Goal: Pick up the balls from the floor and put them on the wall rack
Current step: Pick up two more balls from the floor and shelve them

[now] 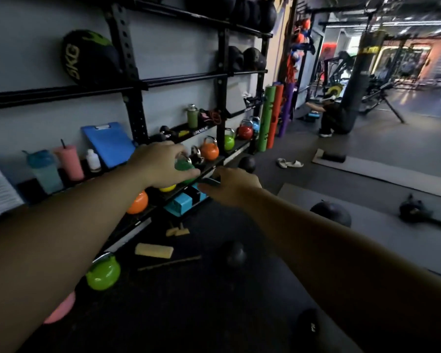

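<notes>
Fingers of the left hand curled loosely in front of the wall rack, overlapping a green kettlebell on its low shelf; whether they touched it could not be told. The right hand reached forward just right of that shelf, fingers loosely bent and holding nothing visible, though motion blur hid the fingertips. Neither hand carried a ball. Black balls lay on the floor: one below the right hand, one by the rack's far foot, one half hidden behind the right forearm, one cut off near the bottom edge. A 5KG medicine ball sat on the rack's middle rail, with more dark balls on the upper rails.
</notes>
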A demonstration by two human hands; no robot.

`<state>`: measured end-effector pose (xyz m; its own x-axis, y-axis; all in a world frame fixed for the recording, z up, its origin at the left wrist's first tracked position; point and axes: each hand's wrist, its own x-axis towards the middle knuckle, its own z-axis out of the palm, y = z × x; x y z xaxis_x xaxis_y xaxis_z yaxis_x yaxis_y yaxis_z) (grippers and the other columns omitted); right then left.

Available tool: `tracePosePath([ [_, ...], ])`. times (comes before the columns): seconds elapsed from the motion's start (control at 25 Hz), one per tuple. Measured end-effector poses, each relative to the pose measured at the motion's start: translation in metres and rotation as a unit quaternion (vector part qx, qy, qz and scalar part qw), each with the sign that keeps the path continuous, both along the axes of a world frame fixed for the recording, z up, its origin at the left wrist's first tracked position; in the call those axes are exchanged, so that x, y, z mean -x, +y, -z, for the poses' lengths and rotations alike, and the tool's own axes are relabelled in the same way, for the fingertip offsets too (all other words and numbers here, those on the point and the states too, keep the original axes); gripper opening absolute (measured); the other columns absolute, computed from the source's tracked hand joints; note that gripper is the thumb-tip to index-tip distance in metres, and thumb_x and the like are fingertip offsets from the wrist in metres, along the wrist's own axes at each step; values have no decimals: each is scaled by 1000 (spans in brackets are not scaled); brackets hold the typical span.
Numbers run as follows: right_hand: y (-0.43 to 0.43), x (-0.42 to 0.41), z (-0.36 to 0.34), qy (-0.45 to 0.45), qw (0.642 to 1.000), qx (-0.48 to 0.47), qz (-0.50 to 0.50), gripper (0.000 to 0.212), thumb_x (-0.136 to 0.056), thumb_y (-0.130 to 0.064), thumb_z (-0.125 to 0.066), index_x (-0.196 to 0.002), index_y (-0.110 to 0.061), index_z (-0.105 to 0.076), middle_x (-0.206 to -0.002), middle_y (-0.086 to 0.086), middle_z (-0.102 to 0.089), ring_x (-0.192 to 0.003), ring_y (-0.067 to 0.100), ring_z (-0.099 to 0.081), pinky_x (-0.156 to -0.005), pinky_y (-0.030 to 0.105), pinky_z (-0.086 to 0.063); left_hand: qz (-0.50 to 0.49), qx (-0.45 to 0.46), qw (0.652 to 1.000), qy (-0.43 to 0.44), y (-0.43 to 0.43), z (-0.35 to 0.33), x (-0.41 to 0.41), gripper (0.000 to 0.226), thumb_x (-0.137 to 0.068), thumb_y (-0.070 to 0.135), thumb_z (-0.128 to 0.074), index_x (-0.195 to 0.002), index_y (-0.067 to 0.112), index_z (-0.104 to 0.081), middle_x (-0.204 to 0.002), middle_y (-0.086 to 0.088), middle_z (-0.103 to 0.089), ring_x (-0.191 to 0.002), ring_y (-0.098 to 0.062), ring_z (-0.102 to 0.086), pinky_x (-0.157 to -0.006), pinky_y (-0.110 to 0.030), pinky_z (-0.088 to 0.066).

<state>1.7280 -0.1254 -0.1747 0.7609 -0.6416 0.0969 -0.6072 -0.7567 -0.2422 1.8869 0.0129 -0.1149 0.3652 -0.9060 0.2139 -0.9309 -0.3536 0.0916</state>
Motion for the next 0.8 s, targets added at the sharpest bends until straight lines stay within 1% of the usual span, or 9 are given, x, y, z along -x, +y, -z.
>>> tracePosePath([
  [0.08,-40,40,21,27,999,-14,12,74,-82,-87,-43,-130,-32,-58,-129,2,-66,-117,31,-62,-88,42,-49,14,-9,1000,25,-50,24,40,84,-78,90,-57,-140,33,-61,-136,2,-66,-124,-26,-62,-100,-43,-50],
  [0.2,-85,76,44,48,998,-43,27,75,-79,-87,-40,-137,-41,-54,-132,0,-66,-117,30,-62,-94,46,-52,22,-25,998,50,-101,58,75,80,-82,85,-61,-140,31,-61,-134,0,-67,-123,-27,-61,-92,-37,-47],
  [0.28,-109,90,60,59,995,-70,33,77,-77,-87,-38,-139,-43,-52,-129,0,-67,-113,30,-64,-93,47,-53,15,-49,997,56,-125,79,85,82,-82,87,-59,-141,31,-60,-135,1,-66,-119,-26,-62,-89,-37,-48],
  [0.36,-133,96,80,60,994,-83,42,79,-76,-86,-37,-139,-41,-51,-128,1,-67,-111,30,-64,-91,47,-52,6,-78,995,66,-147,98,85,84,-81,88,-58,-144,32,-58,-137,0,-64,-118,-26,-63,-89,-38,-50],
  [0.44,-162,96,104,61,993,-80,60,81,-78,-87,-39,-140,-36,-50,-133,3,-64,-117,32,-61,-91,48,-51,5,-93,993,72,-175,119,77,82,-81,88,-59,-142,33,-59,-138,-1,-63,-119,-27,-63,-91,-39,-49],
  [0.56,-205,84,147,83,990,-80,77,86,-83,-87,-42,-148,-31,-45,-147,8,-53,-131,37,-51,-102,53,-44,16,-108,991,80,-221,163,53,81,-81,88,-58,-142,34,-59,-138,1,-64,-122,-26,-63,-98,-42,-49],
  [0.68,-249,51,188,106,985,-93,100,87,-84,-87,-43,-151,-31,-42,-151,9,-50,-136,39,-45,-107,57,-37,38,-144,983,104,-277,210,17,82,-82,89,-55,-143,34,-57,-138,2,-62,-124,-25,-61,-103,-47,-48],
  [0.72,-262,40,200,112,983,-99,108,87,-84,-87,-43,-150,-31,-43,-149,9,-50,-135,38,-45,-107,57,-37,46,-159,980,111,-295,224,5,83,-82,89,-53,-143,34,-56,-138,3,-62,-124,-25,-61,-102,-47,-48],
  [0.8,-289,14,221,131,977,-120,116,87,-83,-88,-43,-149,-32,-43,-148,8,-52,-133,38,-46,-106,57,-36,58,-187,973,124,-331,249,-24,83,-82,91,-51,-143,36,-54,-138,3,-62,-122,-25,-61,-94,-44,-46],
])
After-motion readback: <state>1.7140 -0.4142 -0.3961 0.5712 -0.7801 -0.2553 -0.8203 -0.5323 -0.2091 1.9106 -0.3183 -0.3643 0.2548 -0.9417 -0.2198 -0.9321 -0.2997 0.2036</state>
